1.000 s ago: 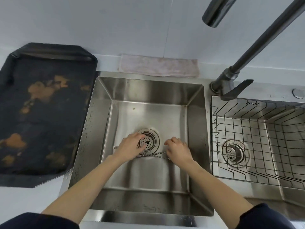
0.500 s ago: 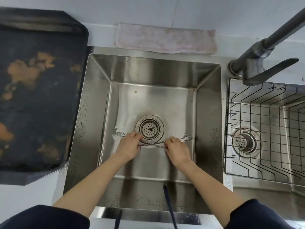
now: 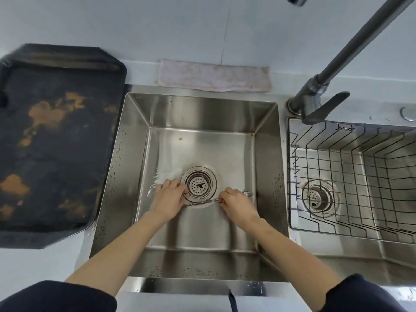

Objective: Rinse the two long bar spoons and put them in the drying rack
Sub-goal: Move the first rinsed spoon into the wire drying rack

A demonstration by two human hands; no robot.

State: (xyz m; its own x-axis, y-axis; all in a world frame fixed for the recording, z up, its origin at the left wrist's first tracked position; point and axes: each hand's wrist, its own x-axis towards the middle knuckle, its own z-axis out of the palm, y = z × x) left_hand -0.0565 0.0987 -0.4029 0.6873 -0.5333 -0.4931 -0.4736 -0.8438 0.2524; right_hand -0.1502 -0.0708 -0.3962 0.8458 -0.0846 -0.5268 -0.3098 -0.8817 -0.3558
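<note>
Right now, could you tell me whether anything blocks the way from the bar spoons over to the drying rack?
Nothing visible does. Both hands hold the bar spoons low in the left sink; only its right wall separates them from the drying rack, which looks empty.

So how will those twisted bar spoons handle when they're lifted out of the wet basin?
The bar spoons look like thin metal spanning both hands without sagging, so probably stiff and light. The sink floor is wet, so they're likely slippery. Round twisted stems may roll if set down.
</note>
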